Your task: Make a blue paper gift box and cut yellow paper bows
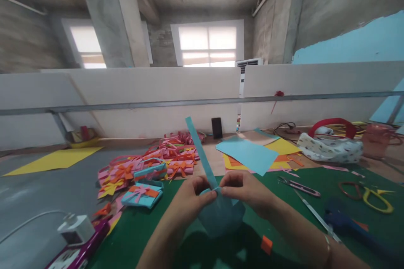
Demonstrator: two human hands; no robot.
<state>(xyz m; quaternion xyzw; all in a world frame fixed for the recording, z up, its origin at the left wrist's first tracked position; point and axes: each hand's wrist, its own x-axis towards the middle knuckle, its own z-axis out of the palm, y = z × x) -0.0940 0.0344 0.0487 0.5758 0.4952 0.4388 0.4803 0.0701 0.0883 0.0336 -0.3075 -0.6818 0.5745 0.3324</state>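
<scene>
Low in the middle of the head view is a small light blue paper bag (222, 218), held above the green mat (176, 252). A long light blue paper strip (200, 153) rises from its top edge, leaning left. My left hand (194, 195) pinches the rim at the strip's base between thumb and fingers. Beside it, my right hand (244, 187) is closed on the rim just right of the strip. The thumbs nearly meet there. Part of the bag's rim is hidden behind the fingers.
Finished paper bags with bows (143, 195) are heaped at left. Blue paper sheets (249, 151) lie ahead. On the right are a craft knife (304, 188), yellow-handled scissors (377, 200), a metal ruler (315, 214) and a dark blue glue gun (350, 225). A power strip (80, 250) sits at lower left.
</scene>
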